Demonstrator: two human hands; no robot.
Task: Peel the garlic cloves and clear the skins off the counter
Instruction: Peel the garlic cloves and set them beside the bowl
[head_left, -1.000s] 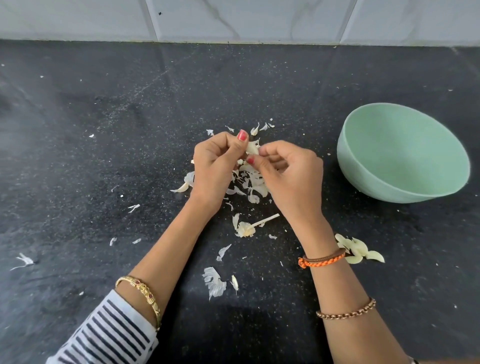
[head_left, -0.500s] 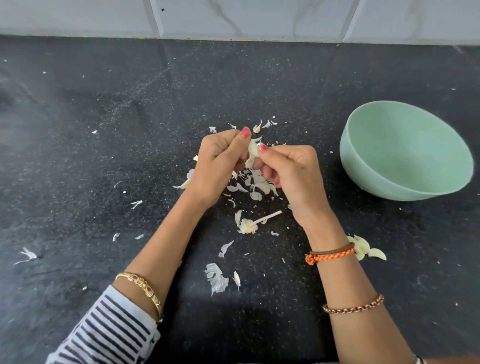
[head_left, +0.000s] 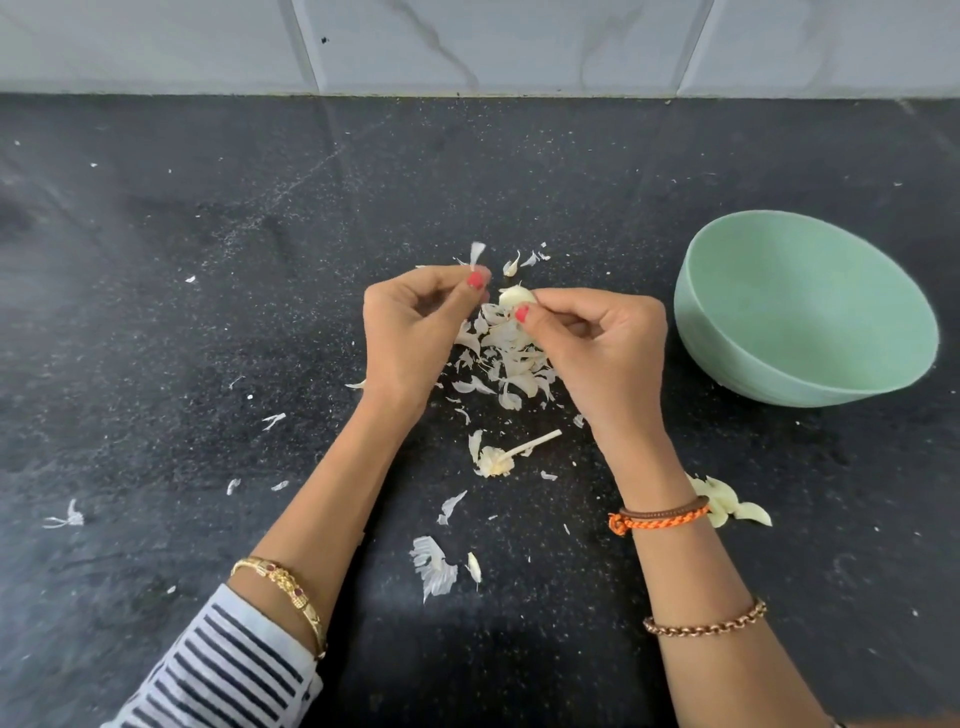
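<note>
Garlic clove (head_left: 515, 297) pinched between thumb and fingers of the right hand (head_left: 597, 348), above the heap of skins (head_left: 506, 358) on the dark surface (head_left: 208, 312); left hand (head_left: 415, 332) just beside it, pinching a strip of skin (head_left: 476, 254) that points upward; bare garlic stem (head_left: 511, 452) lying nearer the person; further cloves (head_left: 727, 504) beside the right wrist; pale green bowl (head_left: 753, 384) tilted, right of the hands; loose flakes (head_left: 434, 566) scattered about.

Black counter (head_left: 208, 312) carries green bowl (head_left: 810, 312), garlic skins (head_left: 511, 358).
</note>
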